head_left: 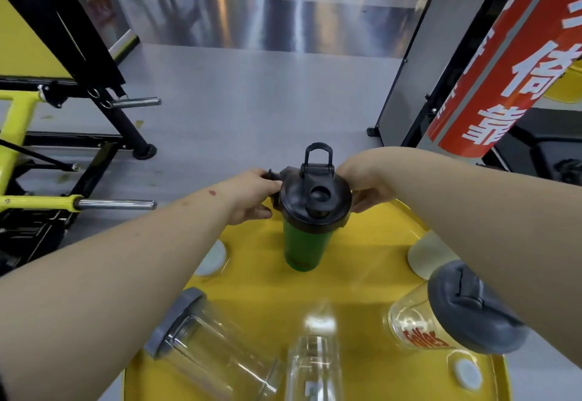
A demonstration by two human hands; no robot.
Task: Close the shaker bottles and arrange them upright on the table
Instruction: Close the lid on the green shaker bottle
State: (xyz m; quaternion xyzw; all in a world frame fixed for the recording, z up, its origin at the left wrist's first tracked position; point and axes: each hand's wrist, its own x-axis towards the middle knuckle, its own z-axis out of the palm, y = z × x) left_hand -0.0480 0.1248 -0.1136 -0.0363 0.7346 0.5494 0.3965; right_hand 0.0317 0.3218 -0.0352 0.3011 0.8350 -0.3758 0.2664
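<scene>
A green shaker bottle [303, 243] stands upright at the far side of the round yellow table [362, 262]. Its black lid [315, 196] sits on top with the carry loop raised. My left hand [252, 196] grips the lid's left edge at the flip cap, and my right hand [365, 186] holds the lid's right edge. Near me a clear bottle with a grey lid [201, 344] lies on its side at the left. A clear bottle with red lettering and a grey lid [453, 312] lies at the right. A clear open bottle [315, 366] stands in the middle.
A white bottle [425, 255] is partly hidden under my right forearm. Two white round caps [214, 257] [468, 374] lie on the table. Yellow and black gym machines [63, 155] stand at the left, and a red banner [504, 63] hangs at the right.
</scene>
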